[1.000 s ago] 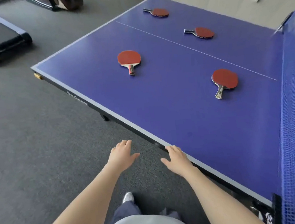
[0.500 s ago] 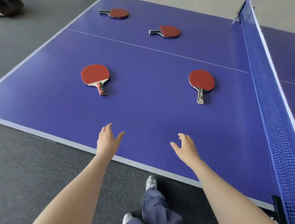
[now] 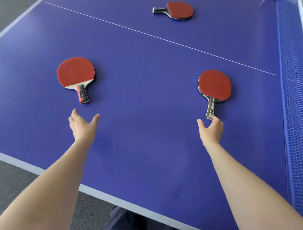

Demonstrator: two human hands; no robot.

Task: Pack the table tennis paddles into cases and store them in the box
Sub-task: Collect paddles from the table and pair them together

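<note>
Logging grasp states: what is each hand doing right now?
Left hand: open, holding nothing, short of the left paddle.
Right hand: open, fingers at the handle end of the right paddle, not gripping.

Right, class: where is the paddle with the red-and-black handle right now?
In the head view the red-and-black-handled paddle lies flat on the left side of the blue table, just beyond the left hand, untouched, handle pointing toward the person.

Three paddles, two hands, one net
</note>
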